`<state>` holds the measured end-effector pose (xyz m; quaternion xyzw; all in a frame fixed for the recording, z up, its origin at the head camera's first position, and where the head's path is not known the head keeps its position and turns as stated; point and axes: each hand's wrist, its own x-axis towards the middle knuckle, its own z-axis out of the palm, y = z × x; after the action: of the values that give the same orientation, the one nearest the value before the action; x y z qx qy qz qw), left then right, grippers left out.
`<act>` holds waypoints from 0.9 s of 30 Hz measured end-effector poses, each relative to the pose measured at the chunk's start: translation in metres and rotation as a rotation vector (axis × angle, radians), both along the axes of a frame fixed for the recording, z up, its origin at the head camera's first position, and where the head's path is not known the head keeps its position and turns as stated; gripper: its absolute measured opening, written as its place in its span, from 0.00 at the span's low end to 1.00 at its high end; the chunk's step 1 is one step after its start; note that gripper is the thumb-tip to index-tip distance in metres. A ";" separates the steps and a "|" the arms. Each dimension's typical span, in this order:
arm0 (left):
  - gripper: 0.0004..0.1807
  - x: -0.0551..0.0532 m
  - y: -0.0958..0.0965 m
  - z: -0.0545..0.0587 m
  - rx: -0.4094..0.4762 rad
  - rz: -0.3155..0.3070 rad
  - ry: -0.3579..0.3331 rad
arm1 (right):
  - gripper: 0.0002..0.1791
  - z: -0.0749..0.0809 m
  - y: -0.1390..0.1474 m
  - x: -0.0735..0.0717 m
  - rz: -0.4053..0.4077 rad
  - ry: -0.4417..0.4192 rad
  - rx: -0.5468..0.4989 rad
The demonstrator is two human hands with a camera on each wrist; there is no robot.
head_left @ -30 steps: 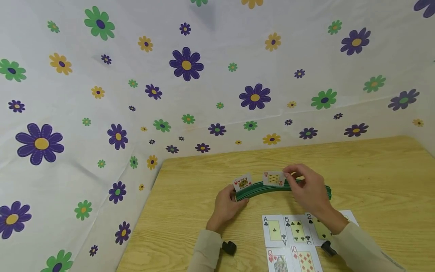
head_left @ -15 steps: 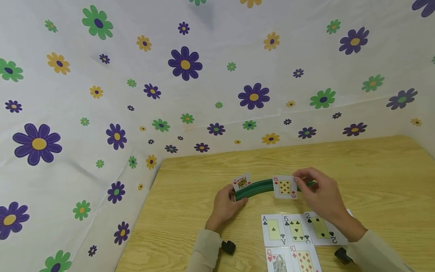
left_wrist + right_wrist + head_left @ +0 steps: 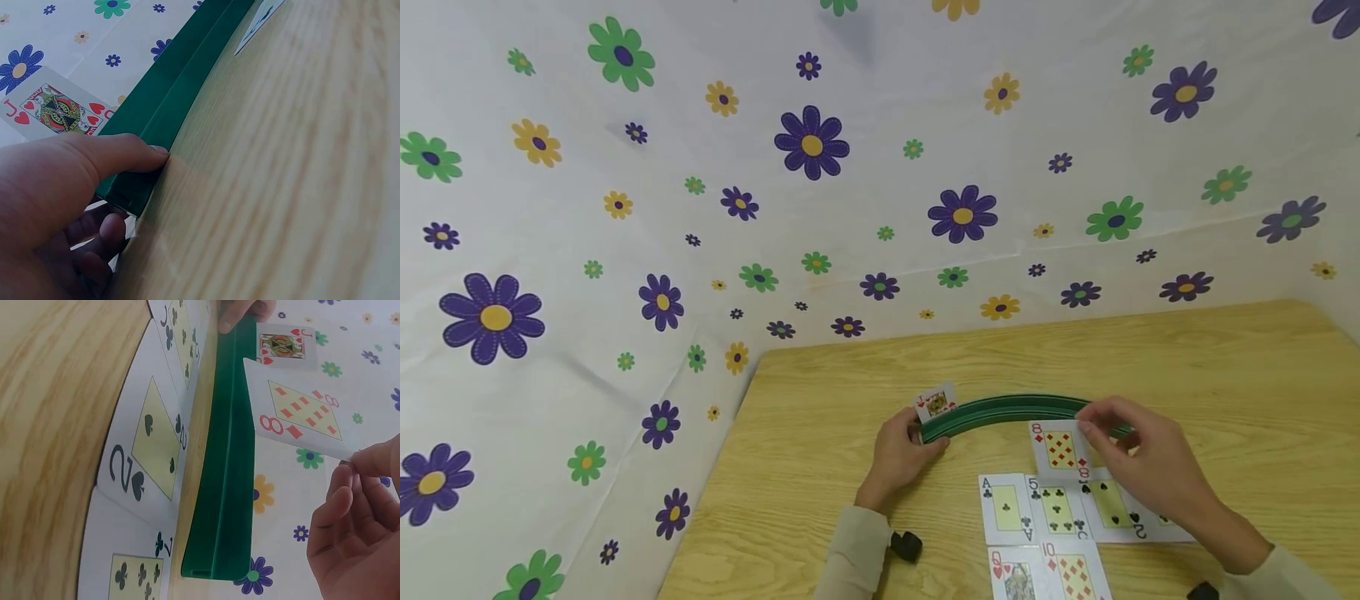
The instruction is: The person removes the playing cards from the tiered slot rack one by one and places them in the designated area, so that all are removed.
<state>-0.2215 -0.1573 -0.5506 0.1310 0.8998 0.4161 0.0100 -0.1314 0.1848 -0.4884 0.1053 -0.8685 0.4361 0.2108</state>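
A curved green card holder (image 3: 1000,410) stands on the wooden table. My left hand (image 3: 898,457) grips its left end, thumb (image 3: 140,154) on the front and fingers behind. The jack of hearts (image 3: 937,402) stands in the holder beside that hand. My right hand (image 3: 1157,467) pinches the eight of diamonds (image 3: 1060,450) by a corner between thumb and fingertips. In the right wrist view this card (image 3: 300,412) is held up, face showing, overlapping the holder (image 3: 225,487). Its lower edge overlaps the five of clubs in the head view.
In front of the holder lie the ace of clubs (image 3: 1006,510), five of clubs (image 3: 1055,512) and two of spades (image 3: 1108,504), with a club card (image 3: 137,575) at the right. Nearer are the queen of hearts (image 3: 1018,579) and ten of diamonds (image 3: 1072,573). Flowered cloth (image 3: 880,167) walls the table.
The eight of diamonds has come out of the card holder in my right hand and moved right and toward me, over the laid cards. My left hand stays at the holder's end.
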 end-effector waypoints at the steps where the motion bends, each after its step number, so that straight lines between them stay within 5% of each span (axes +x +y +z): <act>1: 0.24 0.000 0.000 -0.001 0.001 -0.001 -0.002 | 0.09 0.000 0.001 0.001 -0.004 -0.012 0.002; 14: 0.25 0.001 0.000 0.001 -0.002 0.000 -0.009 | 0.08 -0.006 0.018 0.020 -0.045 -0.134 0.028; 27: 0.25 0.000 0.000 -0.002 0.006 -0.002 -0.013 | 0.04 -0.014 0.032 0.031 -0.023 -0.382 0.038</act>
<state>-0.2218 -0.1577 -0.5522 0.1293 0.8982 0.4198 0.0159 -0.1003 0.2172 -0.5024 0.0145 -0.9020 0.4291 0.0451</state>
